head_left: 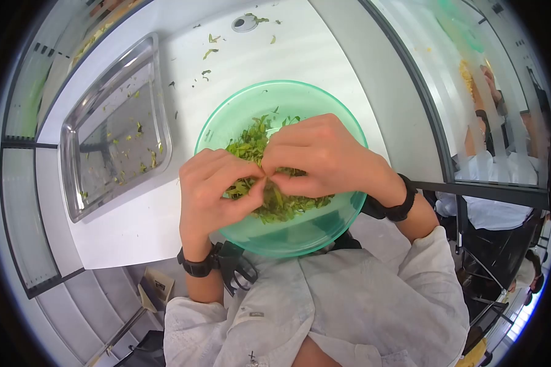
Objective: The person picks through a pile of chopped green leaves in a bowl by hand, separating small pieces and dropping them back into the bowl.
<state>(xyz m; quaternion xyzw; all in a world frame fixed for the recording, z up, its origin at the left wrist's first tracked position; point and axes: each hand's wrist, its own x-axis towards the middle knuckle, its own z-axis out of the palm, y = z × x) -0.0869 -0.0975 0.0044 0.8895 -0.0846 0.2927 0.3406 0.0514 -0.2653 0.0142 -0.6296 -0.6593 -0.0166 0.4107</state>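
Note:
A translucent green bowl (226,125) sits at the table's front edge, close to my body. Torn green leaves (251,144) lie heaped in its middle. Above the heap, my left hand (217,186) and my right hand (321,153) meet with thumbs and forefingers pinched together, fingertips touching or nearly so. Whatever is between the fingertips is too small or hidden to make out. Part of the leaf pile is covered by both hands.
A shallow metal tray (70,165) with scattered leaf scraps stands on the white table (128,229) at the left. Leaf bits lie near a round cable grommet (245,23) at the back. Partition panels flank the table. Beyond the right one, another person's hand (491,84) shows.

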